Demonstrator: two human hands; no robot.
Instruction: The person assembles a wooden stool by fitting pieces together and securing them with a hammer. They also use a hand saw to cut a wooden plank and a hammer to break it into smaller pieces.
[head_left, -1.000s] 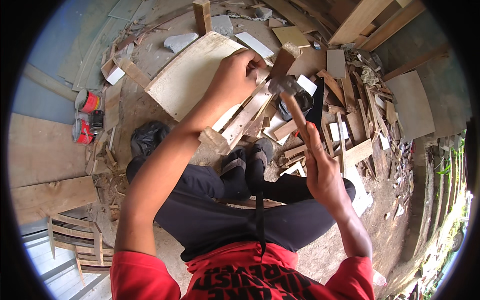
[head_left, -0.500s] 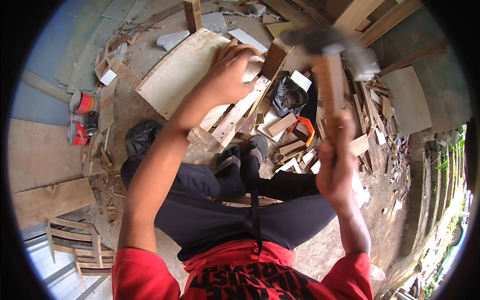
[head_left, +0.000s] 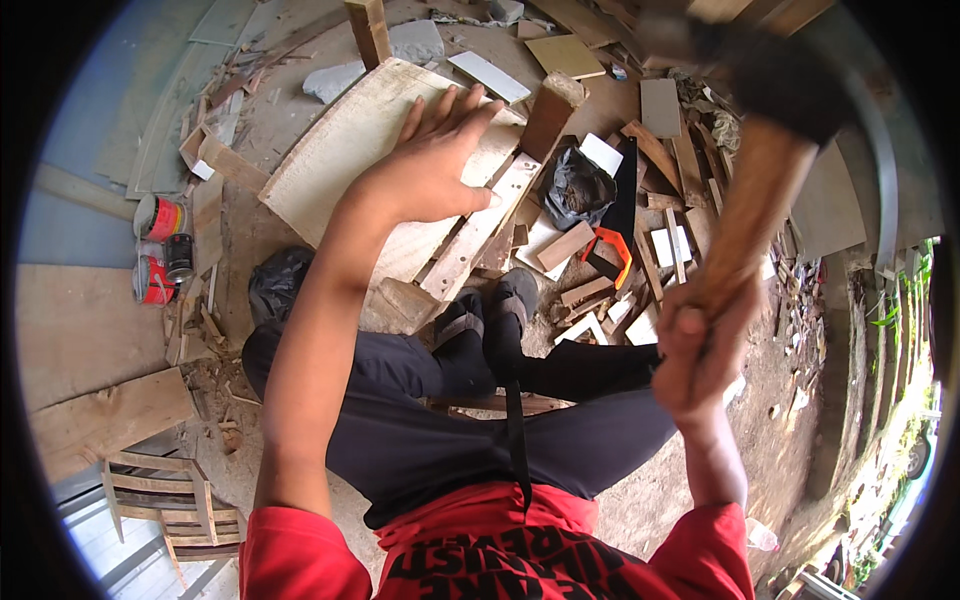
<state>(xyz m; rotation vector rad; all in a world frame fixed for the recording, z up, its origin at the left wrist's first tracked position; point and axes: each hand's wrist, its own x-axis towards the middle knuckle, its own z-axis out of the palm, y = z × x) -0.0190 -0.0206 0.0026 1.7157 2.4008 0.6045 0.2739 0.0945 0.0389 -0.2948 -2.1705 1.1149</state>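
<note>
My left hand [head_left: 430, 165] lies on a pale wooden board [head_left: 335, 150], its fingers spread and the thumb out toward a strip of wood with nail holes [head_left: 482, 222]. That strip runs along the board's right side, and a thick wooden leg [head_left: 553, 112] sticks up at its far end. My right hand [head_left: 703, 345] is wrapped round the wooden handle of a hammer [head_left: 752, 205]. The hammer is raised at the right, close to the camera, with its dark head blurred. No nail can be made out on the board.
Right of the board lie a black plastic bag [head_left: 580, 190], a handsaw with an orange handle [head_left: 610, 255] and several wood offcuts [head_left: 565, 248]. Paint cans [head_left: 158, 218] stand at the left. A slatted wooden chair [head_left: 165, 495] is at the lower left. My sandalled feet [head_left: 512, 300] are by the board.
The hammer has swung up and right, nearer the camera. My left hand has loosened from curled fingers near the board's right edge and now lies spread, shifted slightly left.
</note>
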